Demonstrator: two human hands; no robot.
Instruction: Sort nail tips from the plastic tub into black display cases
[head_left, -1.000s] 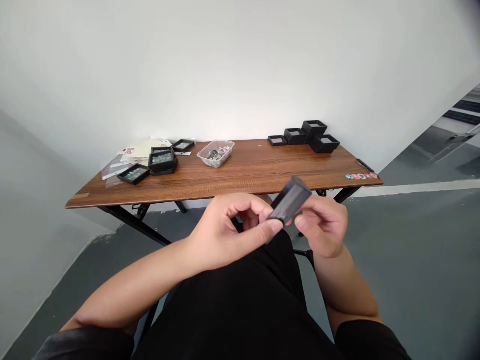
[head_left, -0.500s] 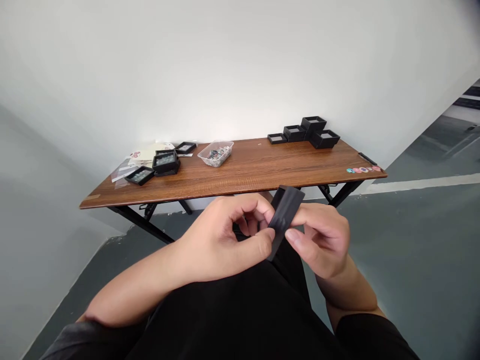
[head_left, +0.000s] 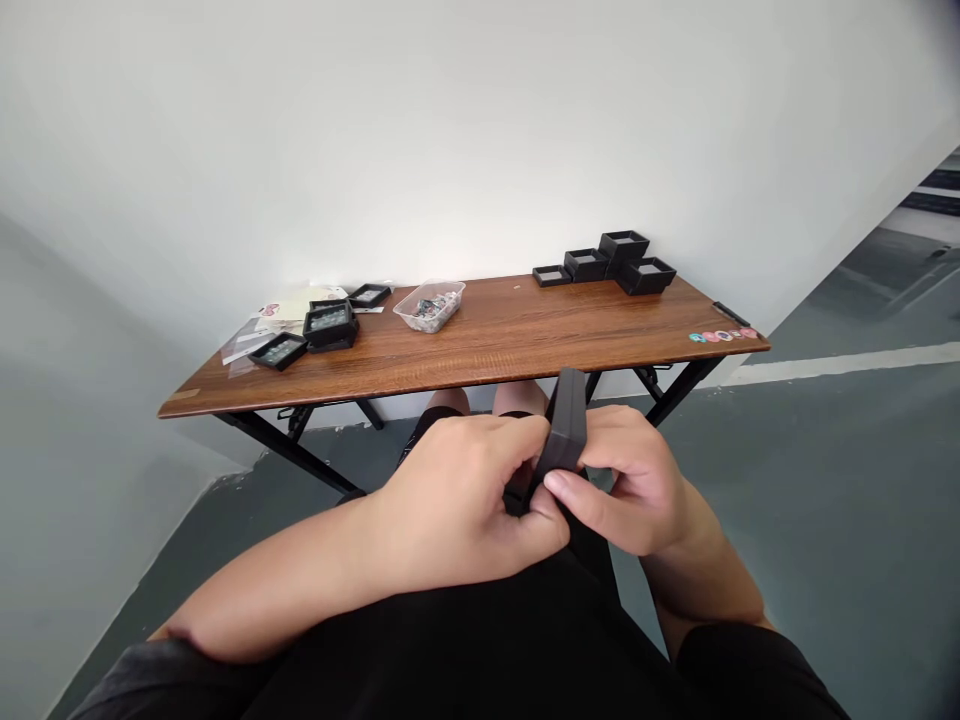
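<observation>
A black rectangular frame (head_left: 568, 425) is held between my two hands in front of the table's near edge, above my lap. It stands on edge, so its narrow side faces me and its open face is mostly out of sight. From the left, my left hand (head_left: 480, 490) grips it with the thumb low and the fingers curled behind. My right hand (head_left: 626, 480) pinches its right side, thumb against the lower part of the edge. What the frame contains, if anything, is hidden.
On the brown table (head_left: 480, 350), several black frames (head_left: 330, 322) lie at the left beside papers and clear sleeves (head_left: 247, 340). A clear plastic tub (head_left: 429, 305) of small items stands mid-table. More black frames (head_left: 624, 262) are stacked at the back right, near round stickers (head_left: 724, 336).
The black frame has turned more upright, its narrow edge now toward me. My left hand has closed further around it, and my right thumb has moved left along its edge.
</observation>
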